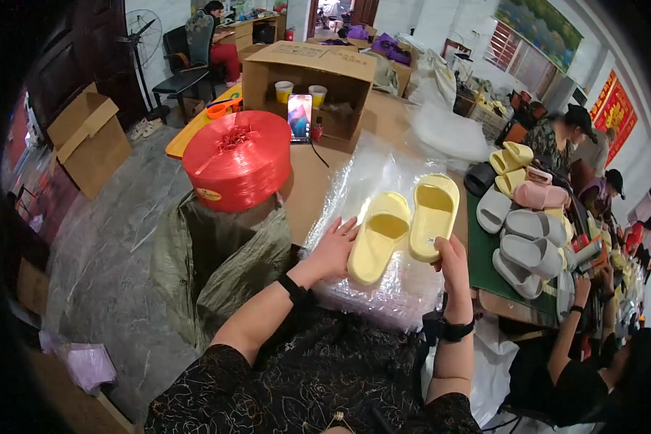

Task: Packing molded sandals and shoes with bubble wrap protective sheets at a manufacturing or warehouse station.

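Note:
Two pale yellow slide slippers lie side by side before me, toes pointing away, on a stack of clear plastic bags [333,293]. At the heel of the right slipper [427,230], my right hand [453,259] grips the edge between thumb and fingers. That slipper sits slightly farther from me than the left slipper [370,254]. My left hand [330,251] lies flat on the bags with its fingers stretched out, next to the left slipper's outer side, and holds nothing. Whether its fingertips touch the slipper I cannot tell.
Left of the bags stands a big red spool of plastic twine [235,170] above a green woven sack [246,264]. An open cardboard box [307,61] with cups and a phone [299,119] stands behind. Grey, pink and yellow slippers [532,253] pile up at right, where co-workers sit.

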The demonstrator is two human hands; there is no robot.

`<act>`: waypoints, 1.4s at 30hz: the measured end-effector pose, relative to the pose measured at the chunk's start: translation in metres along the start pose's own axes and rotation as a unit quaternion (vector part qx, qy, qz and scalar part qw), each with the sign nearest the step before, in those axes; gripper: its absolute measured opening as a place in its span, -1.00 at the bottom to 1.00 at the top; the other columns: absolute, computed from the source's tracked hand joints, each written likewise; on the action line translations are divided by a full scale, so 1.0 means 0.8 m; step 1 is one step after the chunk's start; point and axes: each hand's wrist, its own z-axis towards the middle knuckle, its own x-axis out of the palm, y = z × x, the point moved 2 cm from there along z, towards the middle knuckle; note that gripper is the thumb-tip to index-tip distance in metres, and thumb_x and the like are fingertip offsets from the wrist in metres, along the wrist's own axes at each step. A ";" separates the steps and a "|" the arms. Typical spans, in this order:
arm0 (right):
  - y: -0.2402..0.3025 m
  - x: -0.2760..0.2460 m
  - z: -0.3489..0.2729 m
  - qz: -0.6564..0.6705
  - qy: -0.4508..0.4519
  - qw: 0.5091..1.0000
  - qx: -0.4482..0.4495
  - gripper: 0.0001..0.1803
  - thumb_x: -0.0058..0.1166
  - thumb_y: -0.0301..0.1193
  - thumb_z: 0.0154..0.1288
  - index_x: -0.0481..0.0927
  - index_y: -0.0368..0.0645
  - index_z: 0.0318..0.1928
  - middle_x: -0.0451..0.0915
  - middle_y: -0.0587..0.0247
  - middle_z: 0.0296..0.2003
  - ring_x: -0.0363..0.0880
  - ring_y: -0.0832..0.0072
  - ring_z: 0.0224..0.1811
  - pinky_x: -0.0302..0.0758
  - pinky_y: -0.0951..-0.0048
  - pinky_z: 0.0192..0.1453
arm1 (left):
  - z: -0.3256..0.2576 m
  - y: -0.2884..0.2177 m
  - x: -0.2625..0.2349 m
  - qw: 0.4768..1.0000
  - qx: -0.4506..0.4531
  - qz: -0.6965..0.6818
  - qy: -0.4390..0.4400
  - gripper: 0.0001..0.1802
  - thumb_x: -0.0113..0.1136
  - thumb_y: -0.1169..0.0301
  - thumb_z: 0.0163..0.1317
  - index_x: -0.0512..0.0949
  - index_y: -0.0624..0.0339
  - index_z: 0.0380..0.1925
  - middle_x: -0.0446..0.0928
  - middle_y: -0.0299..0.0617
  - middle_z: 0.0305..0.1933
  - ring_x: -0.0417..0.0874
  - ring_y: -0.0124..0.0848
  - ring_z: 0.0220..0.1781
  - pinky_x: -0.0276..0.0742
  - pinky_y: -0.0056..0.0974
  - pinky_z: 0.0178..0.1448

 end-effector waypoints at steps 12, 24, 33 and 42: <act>-0.036 0.006 -0.045 -0.516 -0.121 0.843 -0.092 -0.25 0.25 -0.03 0.22 0.43 -0.35 0.23 0.64 -0.16 -0.28 0.62 -0.03 -0.30 0.55 0.08 -0.20 | -0.004 0.008 0.003 1.000 -0.001 0.026 0.007 0.10 0.51 -0.05 -0.26 0.35 0.01 0.38 0.21 -0.05 0.51 -0.01 -0.07 0.62 -0.20 0.15 0.63; -0.070 0.075 0.074 -0.526 -0.051 0.843 -0.101 -0.40 0.15 0.02 0.27 0.58 -0.41 -0.20 0.62 -0.26 -0.23 0.63 -0.08 -0.19 0.55 0.08 -0.05 | -0.005 0.002 0.004 0.999 0.002 0.010 -0.032 -0.31 0.15 -0.01 0.17 0.47 0.06 0.28 0.27 -0.03 0.47 0.07 -0.04 0.59 -0.15 0.17 0.61; -0.067 0.028 0.065 -0.397 -0.173 0.885 -0.171 -0.54 0.21 -0.15 0.27 0.55 -0.37 -0.50 0.56 -0.17 -0.54 0.57 -0.06 -0.45 0.49 0.07 -0.28 | -0.001 -0.002 -0.015 0.998 -0.033 -0.050 0.027 -0.31 0.03 -0.05 0.28 0.34 -0.14 0.41 0.13 -0.05 0.57 0.02 0.00 0.61 -0.19 0.18 0.61; -0.048 -0.051 -0.043 -0.003 -0.259 0.944 -0.204 -0.74 0.04 -0.38 0.48 0.55 -0.40 -0.09 0.63 0.24 -0.23 0.51 0.56 -0.26 0.45 0.49 -0.16 | 0.014 -0.034 -0.026 0.995 -0.075 -0.026 0.064 -0.34 0.04 0.00 0.35 0.29 -0.14 0.43 0.21 0.02 0.51 0.11 0.12 0.55 -0.06 0.29 0.54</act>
